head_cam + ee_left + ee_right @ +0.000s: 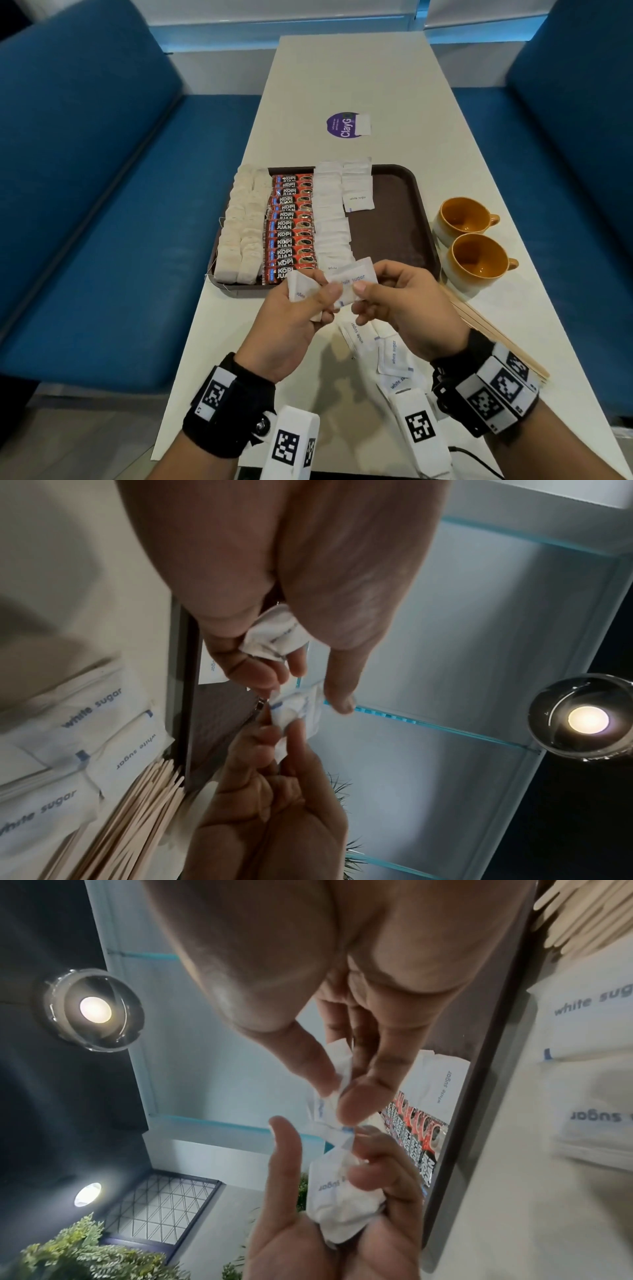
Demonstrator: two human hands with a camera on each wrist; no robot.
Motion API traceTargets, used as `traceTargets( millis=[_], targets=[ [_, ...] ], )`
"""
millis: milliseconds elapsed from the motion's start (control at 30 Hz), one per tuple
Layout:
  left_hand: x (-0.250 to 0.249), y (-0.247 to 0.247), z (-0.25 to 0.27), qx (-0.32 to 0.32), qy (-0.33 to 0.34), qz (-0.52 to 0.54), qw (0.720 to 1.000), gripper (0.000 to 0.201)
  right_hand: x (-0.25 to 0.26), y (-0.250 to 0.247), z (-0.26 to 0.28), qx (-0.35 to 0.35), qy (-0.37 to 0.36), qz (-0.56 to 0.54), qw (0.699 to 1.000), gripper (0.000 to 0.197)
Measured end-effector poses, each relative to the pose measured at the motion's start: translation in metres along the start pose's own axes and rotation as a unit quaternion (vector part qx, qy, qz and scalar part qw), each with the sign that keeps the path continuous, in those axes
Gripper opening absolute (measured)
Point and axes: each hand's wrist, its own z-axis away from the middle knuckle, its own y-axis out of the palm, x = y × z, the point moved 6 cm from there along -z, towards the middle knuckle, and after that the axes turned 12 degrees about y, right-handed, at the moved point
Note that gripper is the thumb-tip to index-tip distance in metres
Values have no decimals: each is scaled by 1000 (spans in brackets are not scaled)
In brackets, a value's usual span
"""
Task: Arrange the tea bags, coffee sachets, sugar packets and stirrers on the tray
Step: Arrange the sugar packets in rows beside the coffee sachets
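Note:
A brown tray [394, 212] holds a column of tea bags [239, 233], a row of red coffee sachets [291, 226] and two columns of white sugar packets [330, 212]. Just above the tray's near edge, my left hand [322, 298] grips a small bunch of sugar packets [274, 637]. My right hand [366, 291] pinches one sugar packet [352, 279] between thumb and fingers, right beside the left thumb. More sugar packets [387, 353] lie loose on the table under my right hand. Wooden stirrers [496, 335] lie in a bundle at the right.
Two orange cups [462, 216] [479, 260] stand right of the tray, close to the stirrers. A purple round sticker [342, 125] lies farther up the white table [342, 75]. Blue benches flank the table. The tray's right half is bare.

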Motion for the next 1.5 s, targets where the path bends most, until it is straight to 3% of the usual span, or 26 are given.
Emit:
traceTargets(
  millis=[133, 267, 400, 533, 767, 933, 1167, 1333, 1500],
  targets=[
    [3, 2, 2, -3, 0, -9, 1000, 35, 2, -1, 1, -3, 10, -20, 1000, 9],
    [-1, 0, -1, -28, 7, -5, 1000, 9, 4, -5, 1, -26, 0, -1, 1000, 10],
    [-4, -3, -5, -32, 8, -11, 999, 10, 8, -9, -1, -51, -26, 2, 998, 36],
    [1, -8, -10, -66, -8, 12, 998, 6, 18, -8, -7, -45, -56, 56, 996, 21],
    [9, -23, -16, -75, -69, 86, 991, 39, 56, -42, -67, -140, -35, 175, 974, 31],
    [11, -31, -19, -55, -101, 168, 979, 49, 72, -62, -129, -197, -39, 271, 941, 39],
    [10, -36, -22, -33, -112, 166, 979, 50, 73, -60, -188, -193, -7, 350, 917, 37],
    [11, -39, -22, -35, -115, 168, 978, 50, 79, -63, -191, -230, -3, 430, 873, 32],
    [13, -36, -23, -36, -118, 168, 978, 50, 81, -59, -193, -235, 0, 447, 863, 26]
  ],
)
